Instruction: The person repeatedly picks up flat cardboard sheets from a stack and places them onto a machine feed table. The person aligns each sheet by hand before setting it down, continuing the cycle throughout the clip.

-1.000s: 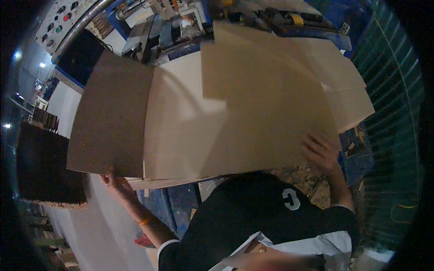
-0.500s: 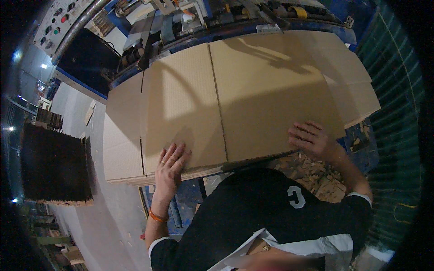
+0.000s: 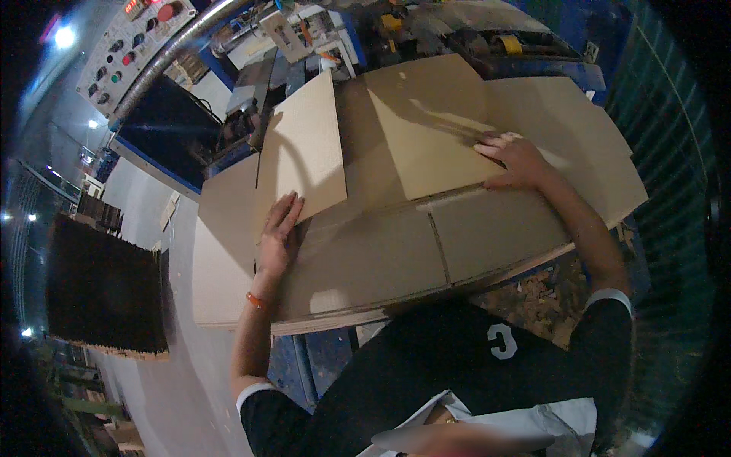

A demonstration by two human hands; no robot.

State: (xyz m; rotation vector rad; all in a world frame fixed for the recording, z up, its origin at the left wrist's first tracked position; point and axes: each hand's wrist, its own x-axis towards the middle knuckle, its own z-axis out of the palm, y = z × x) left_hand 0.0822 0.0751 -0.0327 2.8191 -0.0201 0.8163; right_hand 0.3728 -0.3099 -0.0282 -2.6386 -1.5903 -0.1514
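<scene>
A stack of flat brown cardboard sheets lies in front of me. On top, a left cardboard panel and a right cardboard panel stand tilted up, with a gap between them. Whether the two are joined I cannot tell. My left hand is closed at the near left corner of the left panel, fingers together over its surface. At the right panel's near right edge, my right hand grips with fingers on top and the thumb lower; part of that grip is hidden.
Beyond the stack stands a blue machine. A control panel with several buttons is at the far left. A dark stack of board stands on the left floor. Cardboard scraps lie below the near right edge, and green ribbed sheeting runs along the right.
Both hands have moved away from me, from the near edge of the stack. The top panels have shifted away, tilted up and parted in the middle, baring the sheet beneath.
</scene>
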